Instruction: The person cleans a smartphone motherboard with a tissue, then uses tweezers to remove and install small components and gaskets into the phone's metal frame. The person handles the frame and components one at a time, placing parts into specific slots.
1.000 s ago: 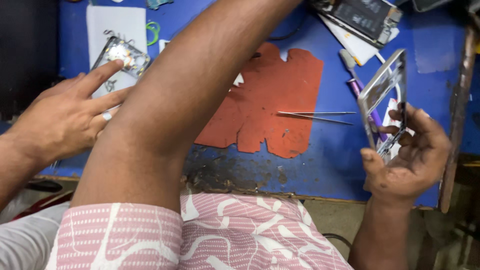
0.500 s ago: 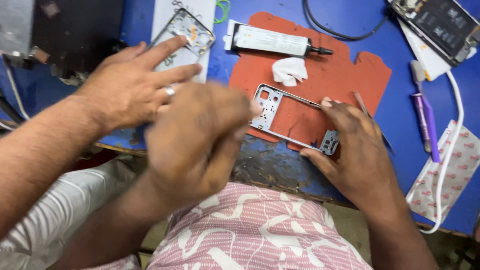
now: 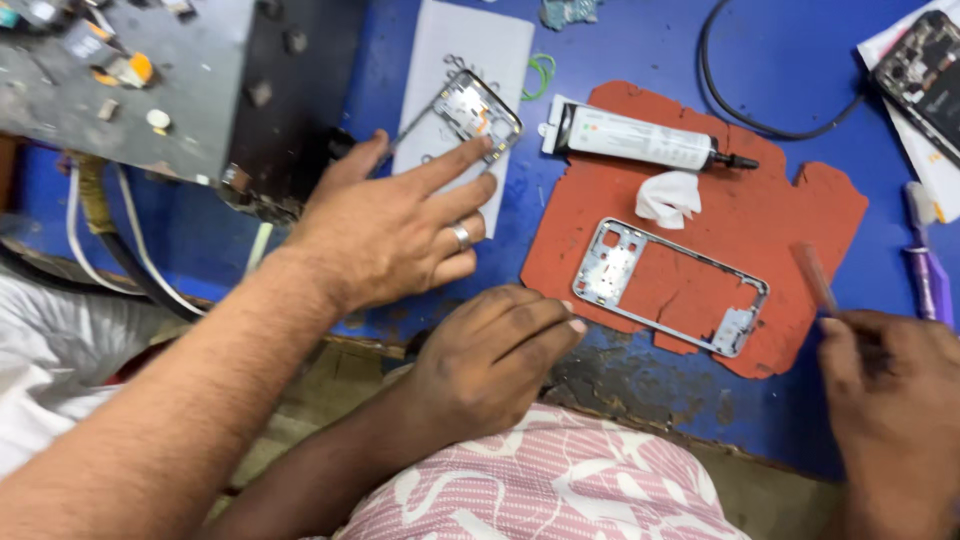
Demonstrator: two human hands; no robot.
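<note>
Now lying free at centre frame on the red mat [image 3: 800, 215]: the phone frame [image 3: 672, 288], no longer gripped. Pulling back toward lower centre, the left hand [image 3: 490, 360]; drawing off to the lower right corner, the right hand [image 3: 890, 390], pinching a thin tool [image 3: 815, 280].

White cylindrical glue tube with a pale printed label and black nozzle [image 3: 640, 137] lies upper centre on the red mat. Dark opened phone body [image 3: 925, 75] lies at the upper right edge; no lit screen visible.

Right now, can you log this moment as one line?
left hand: empty, resting at bench edge | right hand: holding a thin tool | phone frame: flat on red mat | another person's hand: on second frame
</note>
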